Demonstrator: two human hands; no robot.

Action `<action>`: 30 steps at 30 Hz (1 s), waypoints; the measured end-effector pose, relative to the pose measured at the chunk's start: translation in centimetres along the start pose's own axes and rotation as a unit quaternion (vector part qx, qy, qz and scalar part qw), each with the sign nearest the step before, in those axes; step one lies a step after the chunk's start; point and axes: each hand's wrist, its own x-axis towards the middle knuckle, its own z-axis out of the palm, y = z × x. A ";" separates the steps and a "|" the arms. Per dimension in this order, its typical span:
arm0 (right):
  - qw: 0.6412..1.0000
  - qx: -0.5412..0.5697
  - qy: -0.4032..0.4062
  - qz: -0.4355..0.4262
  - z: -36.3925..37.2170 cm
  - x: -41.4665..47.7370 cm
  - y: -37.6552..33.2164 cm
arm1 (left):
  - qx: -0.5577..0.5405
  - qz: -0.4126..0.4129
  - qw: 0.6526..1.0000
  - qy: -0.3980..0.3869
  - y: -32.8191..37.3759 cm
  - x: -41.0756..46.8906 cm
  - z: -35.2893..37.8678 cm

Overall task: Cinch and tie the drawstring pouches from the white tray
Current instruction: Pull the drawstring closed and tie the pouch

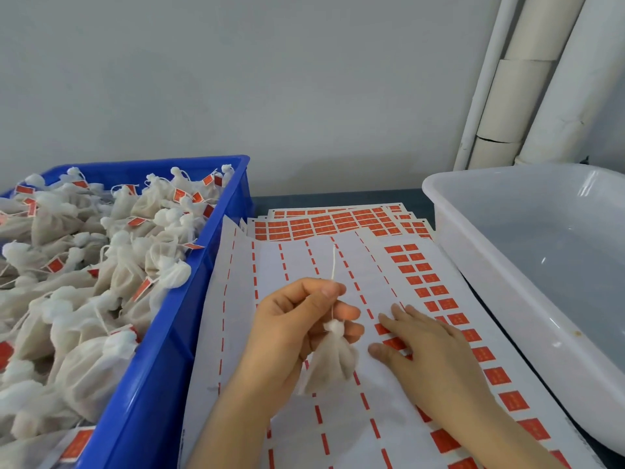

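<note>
Here, in the head view, the left hand [297, 319] is curled and pinches a white string [334, 262] between thumb and forefinger. One end of the string stands up above the pinch. A small pouch [333, 360] hangs just below it, neck gathered tight, dangling in front of the fingers and over the label sheets [297, 258].

The right hand [429, 346] lies flat on those sheets, fingers straight and slightly spread, holding nothing. Its fingertips touch red labels [436, 289] in the right-hand columns.

The white tray [480, 265] sits to the right, beside the sheets. On the left a blue bin [162, 350] is heaped with tied pouches [101, 265], many carrying red tags. White pipes [527, 96] run up the wall behind the tray.
</note>
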 end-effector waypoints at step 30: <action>0.996 -0.082 0.013 -0.020 -1.5 -0.2 -0.4 | 0.042 -0.032 0.999 -0.008 -1.4 0.6 0.8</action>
